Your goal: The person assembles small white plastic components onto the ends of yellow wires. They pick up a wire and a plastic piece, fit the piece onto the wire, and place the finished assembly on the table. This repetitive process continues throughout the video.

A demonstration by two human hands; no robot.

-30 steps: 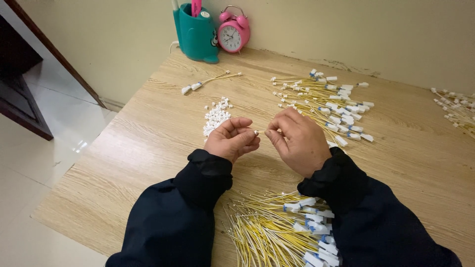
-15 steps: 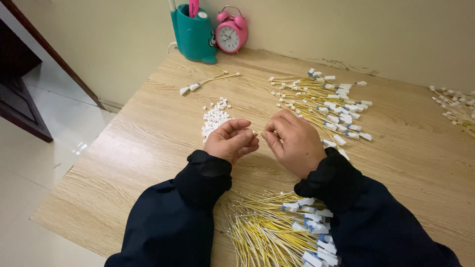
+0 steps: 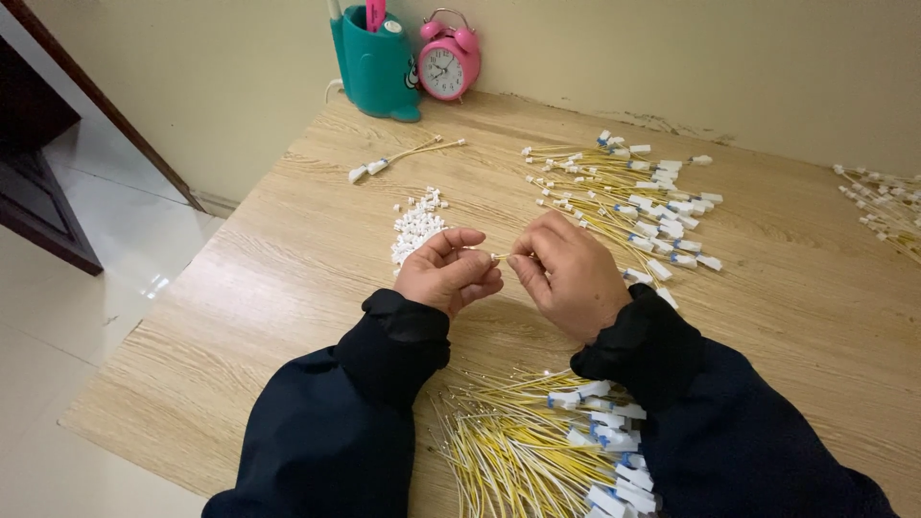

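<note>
Worktop (image 3: 288, 288): a pale wood-grain surface that fills most of the view, set against a cream wall, with tiled floor showing past its left edge
Sleeves: dark navy, one on each arm, reaching in from the bottom edge and meeting near the middle of the worktop
Near pile of wires (image 3: 537, 451): a thick heap of thin yellow wires with white and blue ends, lying between the two forearms at the bottom edge
Far pile of wires (image 3: 628, 197): a looser spread of yellow wires with white plugs, just beyond the right hand
Edge pile (image 3: 887, 201): a few more wires of the same kind at the far right, well apart from the hands
Pen holder (image 3: 376, 59): teal, standing at the back by the wall, with a pink alarm clock (image 3: 447, 65) just beside it on the right
Right hand (image 3: 566, 273): closed in a pinch, thumb and forefinger gripping the right end of a thin wire, knuckles up
Left hand (image 3: 449, 273): fingers curled, fingertips pinching the left end of the same wire, facing the right hand
Held wire (image 3: 497, 256): a short yellow piece, only a little of it visible in the gap between the two hands, lifted just above the worktop
Heap of connectors (image 3: 414, 225): small white plastic pieces, just beyond the left hand
Stray pair (image 3: 403, 158): two wires with white ends, lying alone in front of the pen holder
</note>
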